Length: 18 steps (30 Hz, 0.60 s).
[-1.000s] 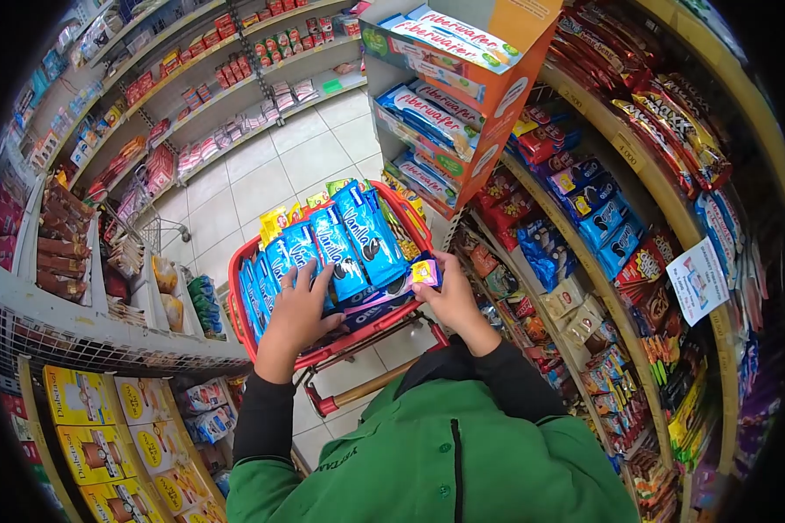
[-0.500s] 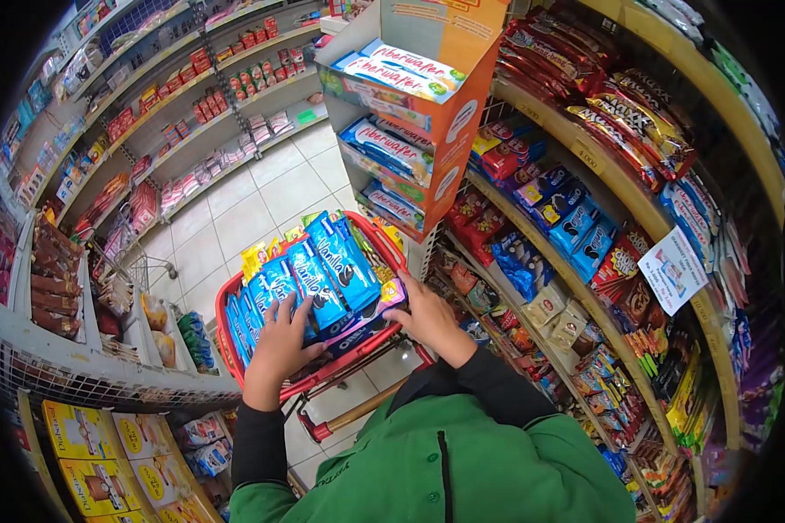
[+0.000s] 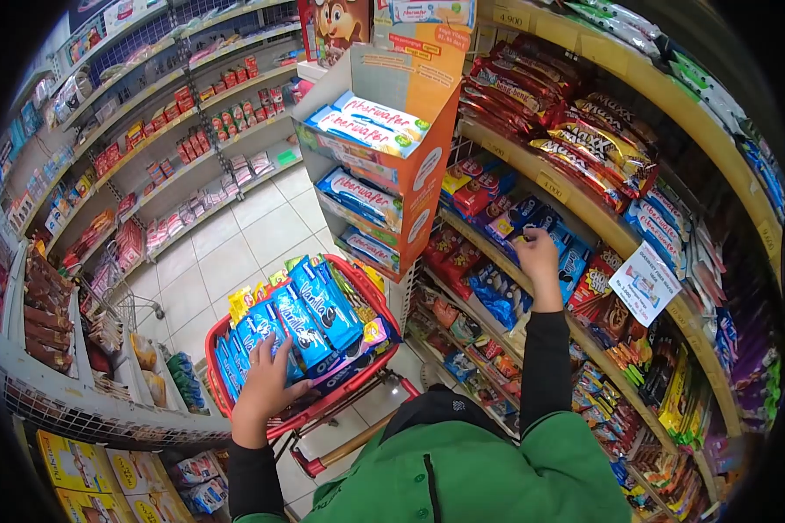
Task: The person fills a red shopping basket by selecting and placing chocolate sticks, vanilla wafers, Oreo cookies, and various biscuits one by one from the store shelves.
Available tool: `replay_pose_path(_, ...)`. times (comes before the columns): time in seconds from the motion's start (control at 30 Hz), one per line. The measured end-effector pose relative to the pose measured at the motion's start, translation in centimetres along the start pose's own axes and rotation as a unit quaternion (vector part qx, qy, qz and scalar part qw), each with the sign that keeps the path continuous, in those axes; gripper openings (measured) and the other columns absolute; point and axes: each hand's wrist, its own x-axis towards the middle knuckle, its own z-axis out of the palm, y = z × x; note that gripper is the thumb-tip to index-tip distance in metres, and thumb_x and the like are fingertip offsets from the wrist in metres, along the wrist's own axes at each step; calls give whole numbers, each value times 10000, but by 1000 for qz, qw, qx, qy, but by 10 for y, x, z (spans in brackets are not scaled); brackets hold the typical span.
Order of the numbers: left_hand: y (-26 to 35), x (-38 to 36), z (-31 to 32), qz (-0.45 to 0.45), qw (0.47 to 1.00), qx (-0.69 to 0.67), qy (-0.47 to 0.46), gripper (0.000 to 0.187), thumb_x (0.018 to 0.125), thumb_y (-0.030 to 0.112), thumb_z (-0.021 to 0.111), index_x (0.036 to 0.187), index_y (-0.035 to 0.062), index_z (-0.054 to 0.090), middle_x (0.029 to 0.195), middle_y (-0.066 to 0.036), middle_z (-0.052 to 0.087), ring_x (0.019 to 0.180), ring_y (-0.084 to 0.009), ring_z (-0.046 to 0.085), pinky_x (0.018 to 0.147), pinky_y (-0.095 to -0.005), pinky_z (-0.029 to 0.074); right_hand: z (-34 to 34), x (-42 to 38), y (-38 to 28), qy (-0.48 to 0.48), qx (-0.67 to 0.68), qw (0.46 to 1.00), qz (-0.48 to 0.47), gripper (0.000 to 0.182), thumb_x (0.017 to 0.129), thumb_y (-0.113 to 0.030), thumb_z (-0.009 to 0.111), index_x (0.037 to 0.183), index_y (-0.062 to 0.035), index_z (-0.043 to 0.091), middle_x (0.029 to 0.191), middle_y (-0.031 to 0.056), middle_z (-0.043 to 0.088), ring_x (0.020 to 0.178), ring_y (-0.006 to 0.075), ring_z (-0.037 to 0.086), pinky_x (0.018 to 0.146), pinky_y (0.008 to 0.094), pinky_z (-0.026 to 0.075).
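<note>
Over a red shopping basket (image 3: 340,386), the left hand (image 3: 269,383) spreads its open fingers above blue Vanilla cookie packets (image 3: 327,305) packed inside. At the shelf (image 3: 480,245) to the right, the right hand (image 3: 539,261) curls its fingers among blue Oreo packets (image 3: 576,264); whether they grip one cannot be told. Beyond the basket stands an orange Fiberwafer display (image 3: 430,166).

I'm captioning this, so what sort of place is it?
Most likely a supermarket or convenience shop: shelves packed with snacks, price labels along their edges, and a red basket holding blue packets.
</note>
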Motion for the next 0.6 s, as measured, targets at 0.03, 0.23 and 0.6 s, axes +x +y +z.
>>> replay_pose_path(0.03, 1, 0, -1, -1, 1000, -2, -1, 752, 619, 313, 699, 1235, 82, 336, 1264, -244, 287, 1155, -440, 266, 938, -466, 292, 0, 8, 3, 2, -20, 1000, 4, 327, 679, -190, 628, 936, 3, 566, 712, 145, 601, 676, 281, 585, 648, 357, 462)
replay_pose_path(0.23, -3, 1, 3, 11, 1000, -6, 10, 744, 615, 315, 704, 1226, 81, 350, 1250, -249, 298, 1149, -437, 273, 939, -458, 295, 19, 19, -20, -45, -129, 989, -54, 387, 660, -228, 645, 1023, -121, 564, 1105, 168, 467, 1077, 369, 376, 827, 490, 372)
replay_pose_path(0.6, -6, 1, 2, 2, 1000, 3, 4, 719, 619, 305, 701, 1215, 80, 366, 1238, -238, 318, 1145, -415, 289, 929, -456, 309, 48, 23, -20, -82, -276, 955, -71, 360, 680, -204, 626, 1030, -167, 557, 1035, 129, 517, 1001, 342, 437, 839, 567, 297)
